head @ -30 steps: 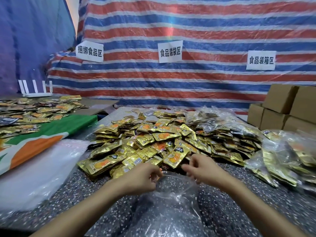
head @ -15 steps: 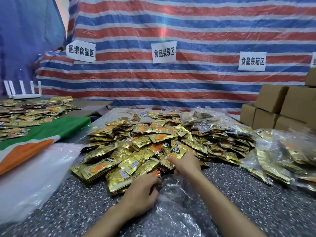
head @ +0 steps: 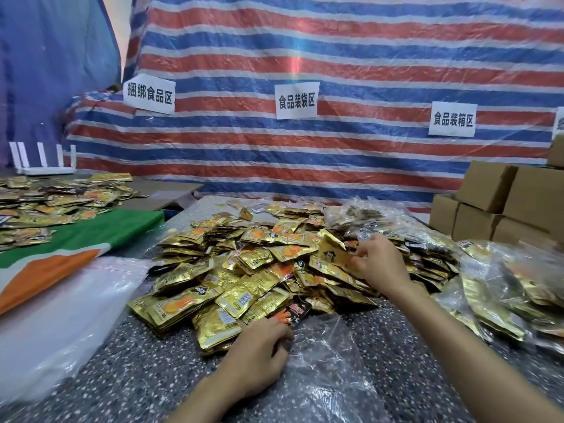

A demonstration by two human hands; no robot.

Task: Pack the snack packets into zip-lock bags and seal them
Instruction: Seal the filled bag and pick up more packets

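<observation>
A large heap of gold snack packets (head: 244,264) covers the middle of the speckled table (head: 122,377). A clear zip-lock bag (head: 329,370) lies flat in front of me, its mouth toward the heap. My left hand (head: 259,352) pinches the left edge of the bag's mouth at the foot of the heap. My right hand (head: 378,264) reaches into the heap and grips a gold snack packet (head: 331,254), tilting it up off the pile.
Filled clear bags of packets (head: 512,288) lie at the right, brown cardboard boxes (head: 500,206) stacked behind them. A stack of empty plastic bags (head: 58,319) sits at the left beside a green and orange cloth (head: 76,239) and more packets (head: 55,203). A striped tarp hangs behind.
My right hand left the bag's mouth, moved forward into the heap and took hold of a gold packet. My left hand stayed on the bag's edge. The view shifted right.
</observation>
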